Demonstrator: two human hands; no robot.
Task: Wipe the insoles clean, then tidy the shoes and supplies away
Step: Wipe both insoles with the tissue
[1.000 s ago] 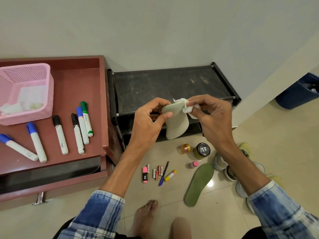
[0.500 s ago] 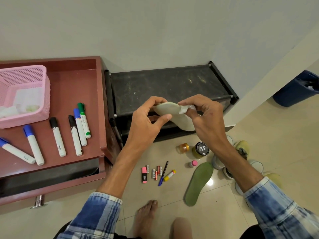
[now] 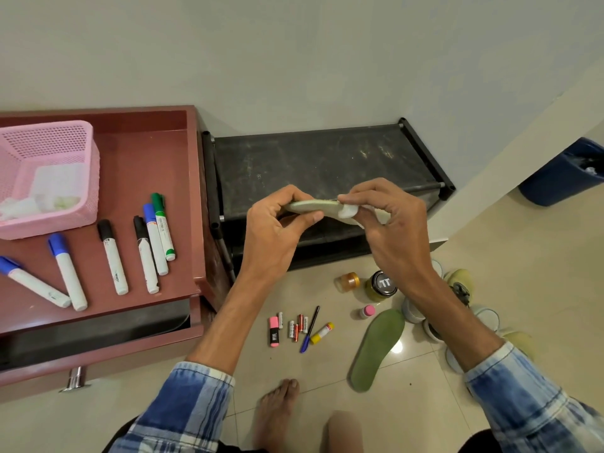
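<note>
— Insole (image 3: 307, 206) in front of the shoe rack (image 3: 327, 165), is it heavy?
— No, it looks light and bendy, so the left hand (image 3: 277, 230) pinches one end. The right hand (image 3: 389, 223) pinches a wipe (image 3: 348, 211) onto it.

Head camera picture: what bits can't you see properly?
Held insole: head view, edge-on; far end behind the right hand.
Shoes: head view, mostly behind the right forearm.
Pink basket: head view, cut by the left edge; contents blurred.
Blue bin: head view, cut by the right edge.
Batteries: head view, labels too small.
</note>
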